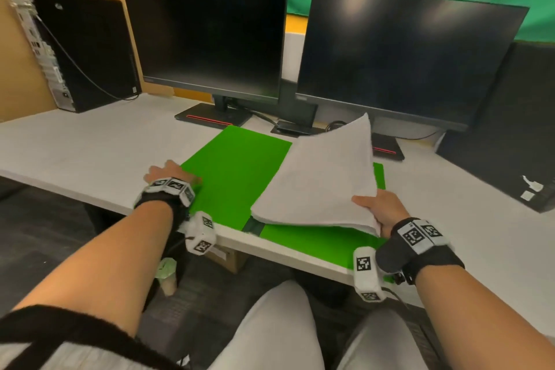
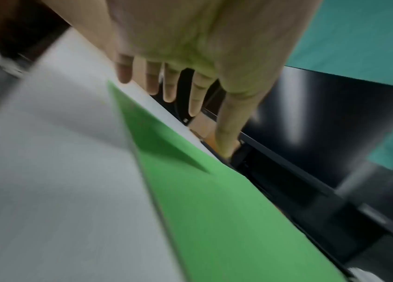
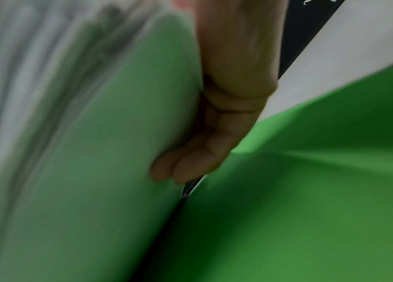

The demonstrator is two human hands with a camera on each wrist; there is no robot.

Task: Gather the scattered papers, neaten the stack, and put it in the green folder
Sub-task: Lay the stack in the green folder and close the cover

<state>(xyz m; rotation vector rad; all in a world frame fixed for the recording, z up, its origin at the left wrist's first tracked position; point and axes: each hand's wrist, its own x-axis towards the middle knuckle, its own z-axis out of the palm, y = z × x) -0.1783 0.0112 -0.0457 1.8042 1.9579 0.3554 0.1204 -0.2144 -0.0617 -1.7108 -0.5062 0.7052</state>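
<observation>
The green folder point(image 1: 234, 171) lies open on the white desk point(image 1: 90, 141), with its right half reaching the front edge. My right hand point(image 1: 381, 210) grips the white paper stack point(image 1: 318, 177) at its near right corner, thumb on top. The stack hangs tilted above the folder's right half, far corner raised. In the right wrist view my fingers point(image 3: 190, 162) lie under the paper stack point(image 3: 94, 152), above the folder point(image 3: 311, 190). My left hand point(image 1: 168, 173) is at the folder's left edge. In the left wrist view its fingers point(image 2: 171, 89) are straight over the folder point(image 2: 214, 209).
Two dark monitors point(image 1: 210, 39) point(image 1: 405, 60) stand on bases right behind the folder. One black computer tower point(image 1: 81, 51) sits at the back left, another point(image 1: 510, 129) at the right. A cardboard box point(image 1: 228, 258) lies under the desk.
</observation>
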